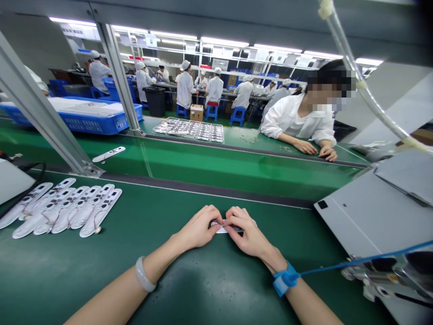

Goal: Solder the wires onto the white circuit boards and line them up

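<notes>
Both my hands meet over the green mat, with my left hand and my right hand pinching a small white strip between their fingertips. Most of the strip is hidden by my fingers, and a dark part shows at its right end. To the left lies a fanned row of several white elongated plastic pieces with thin wires on them. A blue anti-static strap circles my right wrist, and a pale bangle sits on my left wrist.
A grey panel lies at the right of the bench, and a blue cord runs from the strap toward metal fittings. Ahead, beyond a metal-framed divider, a co-worker leans on a second green bench beside a tray of parts.
</notes>
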`<state>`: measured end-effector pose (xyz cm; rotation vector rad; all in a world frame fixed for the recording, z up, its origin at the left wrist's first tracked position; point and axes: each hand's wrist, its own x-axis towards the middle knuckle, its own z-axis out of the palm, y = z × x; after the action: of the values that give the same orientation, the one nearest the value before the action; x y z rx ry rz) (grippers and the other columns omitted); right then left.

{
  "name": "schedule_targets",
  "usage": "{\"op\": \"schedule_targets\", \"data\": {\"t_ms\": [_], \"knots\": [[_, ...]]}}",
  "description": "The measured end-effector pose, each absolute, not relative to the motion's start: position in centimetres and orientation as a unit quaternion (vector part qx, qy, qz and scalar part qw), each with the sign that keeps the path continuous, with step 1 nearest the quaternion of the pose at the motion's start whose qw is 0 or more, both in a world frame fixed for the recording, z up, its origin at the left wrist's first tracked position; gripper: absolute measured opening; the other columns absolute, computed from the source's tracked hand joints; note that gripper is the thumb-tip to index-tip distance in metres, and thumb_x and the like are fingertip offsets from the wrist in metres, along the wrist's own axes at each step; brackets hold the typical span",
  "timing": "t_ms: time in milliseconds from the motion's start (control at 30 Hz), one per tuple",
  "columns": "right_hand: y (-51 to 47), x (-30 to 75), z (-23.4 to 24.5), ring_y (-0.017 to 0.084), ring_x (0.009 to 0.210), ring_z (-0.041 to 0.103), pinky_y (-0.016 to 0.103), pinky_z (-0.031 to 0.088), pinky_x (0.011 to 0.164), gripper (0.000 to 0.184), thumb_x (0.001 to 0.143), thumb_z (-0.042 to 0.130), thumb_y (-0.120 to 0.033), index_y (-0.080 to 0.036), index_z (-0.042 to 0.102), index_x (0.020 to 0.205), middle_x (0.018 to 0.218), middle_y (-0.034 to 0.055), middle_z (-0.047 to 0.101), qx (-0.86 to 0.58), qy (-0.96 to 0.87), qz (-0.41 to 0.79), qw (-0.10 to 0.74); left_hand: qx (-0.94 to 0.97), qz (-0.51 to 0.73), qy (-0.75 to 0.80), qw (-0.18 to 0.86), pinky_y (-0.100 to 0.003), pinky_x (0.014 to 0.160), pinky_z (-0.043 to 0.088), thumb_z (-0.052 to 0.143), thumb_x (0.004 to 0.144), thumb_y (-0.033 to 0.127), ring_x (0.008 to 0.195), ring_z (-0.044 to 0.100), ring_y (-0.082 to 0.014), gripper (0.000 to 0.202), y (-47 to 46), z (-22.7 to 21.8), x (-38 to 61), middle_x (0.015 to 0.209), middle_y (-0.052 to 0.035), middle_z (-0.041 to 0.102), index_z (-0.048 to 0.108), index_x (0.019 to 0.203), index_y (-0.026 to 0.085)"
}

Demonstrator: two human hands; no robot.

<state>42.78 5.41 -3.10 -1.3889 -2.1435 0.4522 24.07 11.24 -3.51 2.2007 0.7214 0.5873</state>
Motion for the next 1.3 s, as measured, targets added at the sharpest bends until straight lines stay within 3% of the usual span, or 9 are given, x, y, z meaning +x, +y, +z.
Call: {"op": "schedule_targets", "data": {"t_ms": [333, 900, 1300], "knots": [[5.5, 41.8, -3.1, 0.016, 0.081, 0.052, 0.034, 0.032, 0.077, 0.008, 0.083, 0.05, -0.016, -0.019, 0.051, 0.076, 0.083, 0.0005, 0.055, -0.596, -0.73, 0.2, 0.269, 0.822, 0.239, 0.336, 0.393, -0.028, 0.08, 0.044, 0.058, 0.076, 0.004, 0.085, 0.058, -0.0164, 0.017, 11.4, -3.4, 25.0, 0.087, -0.0019, 0.064, 0.062, 0.068, 0.018], [6.6, 41.7, -3.2, 0.015, 0.076, 0.053, 0.03, 0.039, 0.073, 0.007, 0.067, 0.054, -0.013, -0.019, 0.052, 0.064, 0.078, -0.0009, 0.057, -0.639, -0.657, 0.273, 0.291, 0.798, 0.182, 0.407, 0.406, -0.028, 0.075, 0.047, 0.062, 0.07, 0.008, 0.076, 0.058, -0.0153, 0.011, 12.2, -3.0, 26.0, 0.08, -0.0005, 0.058, 0.064, 0.068, 0.018], [6.9, 41.2, -2.5, 0.015, 0.072, 0.051, 0.029, 0.035, 0.068, 0.009, 0.063, 0.051, -0.011, -0.018, 0.048, 0.059, 0.074, -0.0011, 0.056, -0.668, -0.643, 0.274, 0.255, 0.795, 0.169, 0.433, 0.39, -0.025, 0.067, 0.041, 0.059, 0.067, 0.003, 0.073, 0.054, -0.0146, 0.017, 11.8, -2.4, 26.5, 0.074, 0.0014, 0.053, 0.057, 0.061, 0.018]]}}
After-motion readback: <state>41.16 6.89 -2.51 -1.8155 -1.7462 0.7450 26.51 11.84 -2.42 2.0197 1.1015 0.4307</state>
